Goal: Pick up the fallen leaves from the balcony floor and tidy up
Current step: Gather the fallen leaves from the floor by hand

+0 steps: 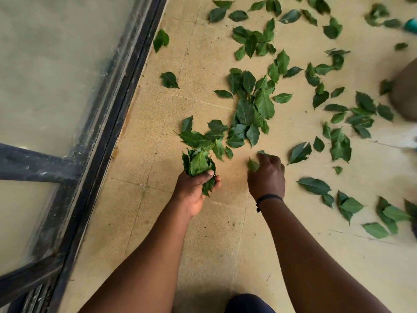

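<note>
Leaves (198,164) in left hand (195,192) grip

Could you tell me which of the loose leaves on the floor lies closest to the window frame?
The single leaf at upper left, almost touching the dark window frame; the other lone leaf lies farther out.

Both forearms are bare, no sleeves showing. A thin black cord bracelet (268,197) circles the right wrist, a short end dangling. Dark navy clothing (248,304) shows at the bottom edge.
</note>
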